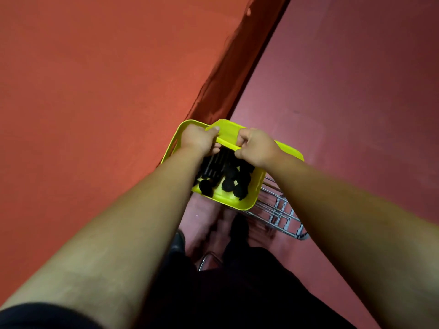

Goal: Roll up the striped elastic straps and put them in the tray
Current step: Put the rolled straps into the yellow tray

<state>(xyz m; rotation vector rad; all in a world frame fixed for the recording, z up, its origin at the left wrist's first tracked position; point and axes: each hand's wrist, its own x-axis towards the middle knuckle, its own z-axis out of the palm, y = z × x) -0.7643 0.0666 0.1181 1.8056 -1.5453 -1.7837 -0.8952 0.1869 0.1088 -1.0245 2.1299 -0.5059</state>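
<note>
Both hands are on the yellow tray (237, 205) — the left hand (199, 138) and the right hand (256, 146) each curl their fingers over its far rim, close together, so it looks carried rather than filled just now. Inside lie the black rolls (228, 184), clustered toward the near wall. Beside them, under the left hand, are some straps (213, 166) that look long and flat, not wound, though the blur makes that hard to be sure of. A second tray (228, 129) of the same yellow shows just beyond the knuckles, seemingly under or behind the first, and I can't tell whether the fingers catch it too. Below to the right stands a wire rack (278, 210) on the red floor (356, 91). My guess is that the rolling is mostly done and the tray is being shifted or set down. Next it wants a level seat — the rack or the floor — and must be kept flat so the rolls don't tumble. Then the hands can let go and wind any loose straps.
</note>
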